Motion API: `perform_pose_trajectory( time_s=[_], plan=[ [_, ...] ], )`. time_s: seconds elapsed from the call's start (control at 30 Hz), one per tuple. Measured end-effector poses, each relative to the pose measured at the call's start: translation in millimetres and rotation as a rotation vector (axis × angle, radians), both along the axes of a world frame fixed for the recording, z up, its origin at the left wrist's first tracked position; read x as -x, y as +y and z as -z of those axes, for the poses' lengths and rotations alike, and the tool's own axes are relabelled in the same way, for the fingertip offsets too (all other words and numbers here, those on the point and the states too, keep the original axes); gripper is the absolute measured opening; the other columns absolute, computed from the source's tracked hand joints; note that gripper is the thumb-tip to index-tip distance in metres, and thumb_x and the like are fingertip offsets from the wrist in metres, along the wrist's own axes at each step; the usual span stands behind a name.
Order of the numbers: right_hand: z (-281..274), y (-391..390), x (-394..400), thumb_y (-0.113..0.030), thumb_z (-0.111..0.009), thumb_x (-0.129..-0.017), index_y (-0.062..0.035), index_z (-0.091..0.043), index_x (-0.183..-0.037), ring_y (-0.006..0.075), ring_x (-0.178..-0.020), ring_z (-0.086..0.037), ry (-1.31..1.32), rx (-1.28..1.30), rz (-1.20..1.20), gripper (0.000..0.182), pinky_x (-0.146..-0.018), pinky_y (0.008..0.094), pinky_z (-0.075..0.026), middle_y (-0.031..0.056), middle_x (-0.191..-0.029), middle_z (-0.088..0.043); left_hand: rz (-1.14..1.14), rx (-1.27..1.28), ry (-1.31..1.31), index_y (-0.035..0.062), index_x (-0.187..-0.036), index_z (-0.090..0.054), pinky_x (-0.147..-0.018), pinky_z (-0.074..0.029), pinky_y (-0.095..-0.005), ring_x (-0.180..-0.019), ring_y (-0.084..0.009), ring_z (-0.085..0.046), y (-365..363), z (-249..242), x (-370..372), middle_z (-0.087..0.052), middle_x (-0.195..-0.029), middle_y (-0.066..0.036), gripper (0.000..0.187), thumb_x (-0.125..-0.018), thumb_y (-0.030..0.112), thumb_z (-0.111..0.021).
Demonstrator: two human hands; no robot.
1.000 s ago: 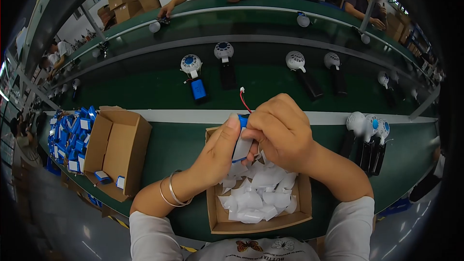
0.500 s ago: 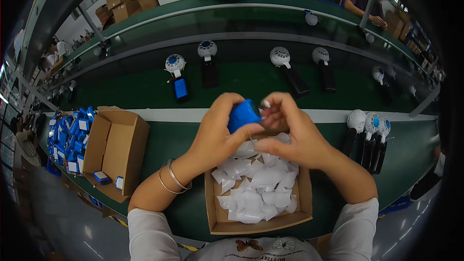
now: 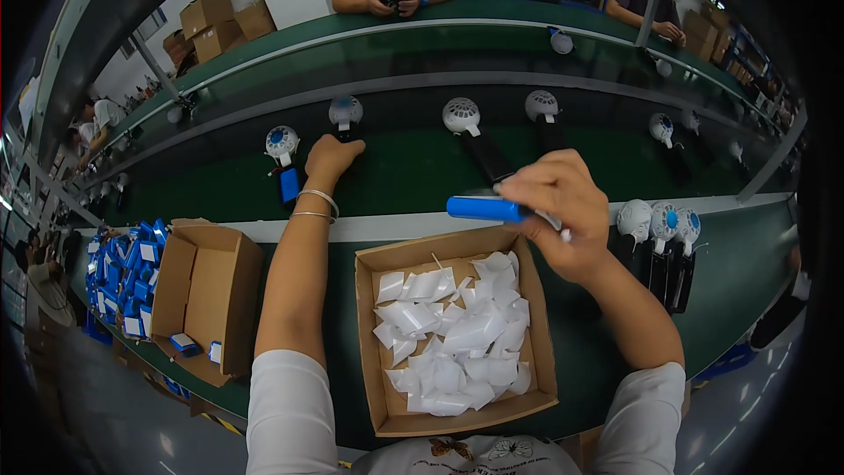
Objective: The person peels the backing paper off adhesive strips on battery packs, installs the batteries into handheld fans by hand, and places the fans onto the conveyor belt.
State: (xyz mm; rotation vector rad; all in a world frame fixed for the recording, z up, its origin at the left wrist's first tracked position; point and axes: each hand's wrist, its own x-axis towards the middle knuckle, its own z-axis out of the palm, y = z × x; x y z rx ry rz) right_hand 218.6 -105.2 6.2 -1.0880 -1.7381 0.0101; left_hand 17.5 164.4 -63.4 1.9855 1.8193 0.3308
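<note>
No lettering can be read anywhere: the cardboard boxes [image 3: 215, 13] at eleven o'clock are too small and blurred, as is the print on the person's shirt [image 3: 457, 456].

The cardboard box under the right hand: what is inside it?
The cardboard box holds a loose heap of white paper scraps, with bare floor along its left side. Whatever lies beneath the heap is covered. The right hand above holds a blue battery.
</note>
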Motion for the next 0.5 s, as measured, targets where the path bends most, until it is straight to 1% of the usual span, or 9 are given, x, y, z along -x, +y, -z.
perform_pose_trajectory(
  time_s=[0.03,0.07,0.1,0.17,0.23,0.3,0.37,0.43,0.5],
  plan=[
    [2,-3,-1,-0.007,-0.068,-0.062,-0.0100,-0.066,-0.094,0.0183,-0.078,-0.051,-0.183,-0.170,0.027,0.032,-0.064,0.0253,-0.042,0.0049,-0.091,-0.060,0.012,0.001,-0.001,-0.0077,-0.101,-0.051,-0.071,-0.049,-0.0316,-0.081,-0.0299,-0.062,-5,1,-2,-0.060,-0.087,-0.020,0.055,-0.069,0.035,-0.065],
    [5,-7,-1,-0.007,-0.068,-0.061,-0.0112,-0.067,-0.093,0.0186,-0.077,-0.051,-0.369,-0.337,0.052,0.032,-0.061,0.0254,-0.043,0.0046,-0.092,-0.060,0.014,0.193,-0.495,-0.0054,-0.096,-0.051,-0.068,-0.049,-0.0297,-0.076,-0.0258,-0.061,-12,2,-3,-0.059,-0.081,-0.015,0.049,-0.069,0.033,-0.065],
    [4,-12,6,-0.009,-0.068,-0.061,-0.0149,-0.068,-0.089,0.0161,-0.078,-0.052,-0.363,-0.375,0.053,0.028,-0.059,0.0245,-0.044,0.0024,-0.092,-0.060,0.015,0.389,-0.991,-0.0032,-0.091,-0.051,-0.065,-0.049,-0.0278,-0.071,-0.0217,-0.060,-21,-2,-1,-0.057,-0.075,-0.010,0.043,-0.068,0.030,-0.066],
    [8,-16,9,-0.011,-0.069,-0.061,-0.0190,-0.067,-0.086,0.0142,-0.079,-0.052,-0.454,-0.561,0.061,0.026,-0.058,0.0223,-0.044,0.0007,-0.092,-0.060,0.121,0.303,-0.967,-0.0035,-0.094,-0.051,-0.062,-0.045,-0.0267,-0.069,-0.0189,-0.057,-60,-25,0,-0.056,-0.075,-0.009,0.042,-0.068,0.027,-0.065],
    [14,-25,13,-0.012,-0.070,-0.060,-0.0220,-0.067,-0.084,0.0124,-0.079,-0.052,-0.460,-0.591,0.063,0.026,-0.057,0.0214,-0.043,-0.0006,-0.092,-0.060,0.220,0.211,-0.939,-0.0037,-0.096,-0.050,-0.059,-0.042,-0.0256,-0.066,-0.0161,-0.054,-95,-41,14,-0.054,-0.074,-0.007,0.042,-0.068,0.024,-0.065],
    [19,-30,12,-0.012,-0.070,-0.059,-0.0237,-0.068,-0.084,0.0122,-0.077,-0.052,-0.436,-0.646,0.055,0.028,-0.057,0.0223,-0.044,-0.0017,-0.092,-0.060,0.350,-0.014,-0.733,0.0012,-0.087,-0.048,-0.053,-0.040,-0.0246,-0.057,-0.0135,-0.047,-120,-46,38,-0.050,-0.070,-0.005,0.037,-0.067,0.026,-0.067],
    [21,-30,14,-0.012,-0.070,-0.059,-0.0236,-0.068,-0.085,0.0122,-0.076,-0.052,-0.336,-0.639,0.064,0.029,-0.057,0.0229,-0.043,-0.0017,-0.092,-0.060,0.328,-0.024,-0.587,0.0003,-0.087,-0.048,-0.052,-0.037,-0.0248,-0.056,-0.0144,-0.044,-144,-41,63,-0.049,-0.067,-0.006,0.039,-0.066,0.027,-0.067],
    [21,-34,9,-0.012,-0.070,-0.058,-0.0235,-0.068,-0.085,0.0121,-0.076,-0.052,-0.227,-0.641,0.081,0.029,-0.057,0.0235,-0.042,-0.0017,-0.091,-0.060,0.277,-0.075,-0.298,-0.0016,-0.086,-0.046,-0.057,-0.040,-0.0289,-0.059,-0.0200,-0.046,-167,-30,89,-0.049,-0.069,-0.011,0.041,-0.066,0.028,-0.067],
    [16,-44,-2,-0.010,-0.070,-0.058,-0.0209,-0.069,-0.088,0.0129,-0.074,-0.054,-0.345,-0.350,-0.059,0.032,-0.059,0.0245,-0.040,0.0006,-0.090,-0.061,0.281,-0.038,-0.129,-0.0039,-0.088,-0.045,-0.065,-0.041,-0.0335,-0.070,-0.0275,-0.049,-182,-14,119,-0.049,-0.082,-0.018,0.045,-0.067,0.029,-0.067]
  ],
)
